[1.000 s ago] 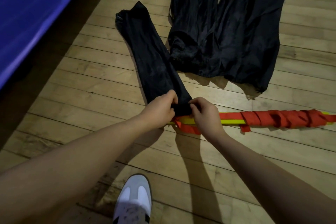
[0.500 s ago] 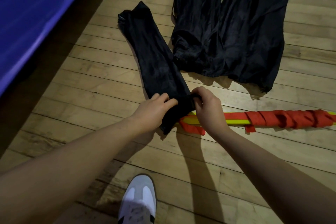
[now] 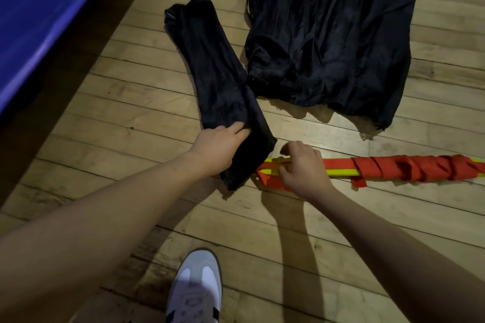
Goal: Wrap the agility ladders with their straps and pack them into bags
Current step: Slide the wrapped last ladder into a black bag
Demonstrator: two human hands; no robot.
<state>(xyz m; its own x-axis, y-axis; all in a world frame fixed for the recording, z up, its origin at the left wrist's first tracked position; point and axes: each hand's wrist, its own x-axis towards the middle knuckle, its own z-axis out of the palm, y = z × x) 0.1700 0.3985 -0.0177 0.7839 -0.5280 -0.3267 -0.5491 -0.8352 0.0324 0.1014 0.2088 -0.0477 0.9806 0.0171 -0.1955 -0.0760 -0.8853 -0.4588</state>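
on wooden floor [image 3: 110, 118], yellow ladder [image 3: 341, 171] bundled in red strap [image 3: 425, 171]

A: What do I see on the wooden floor [image 3: 110, 118]?

B: My left hand [image 3: 219, 148] grips the open end of a long black bag [image 3: 215, 78]. My right hand [image 3: 301, 168] rests, fingers curled, on the bundled yellow agility ladder [image 3: 341, 172] wound with its red strap [image 3: 425, 170].

A: And beyond?

B: A pile of black bags [image 3: 336, 34]; a blue mat [image 3: 34, 8] at left; a white shoe [image 3: 195, 288] below.

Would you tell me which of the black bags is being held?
The long narrow bag lying apart on the left; the left hand grips its near end. The other bags lie untouched in an overlapping pile.
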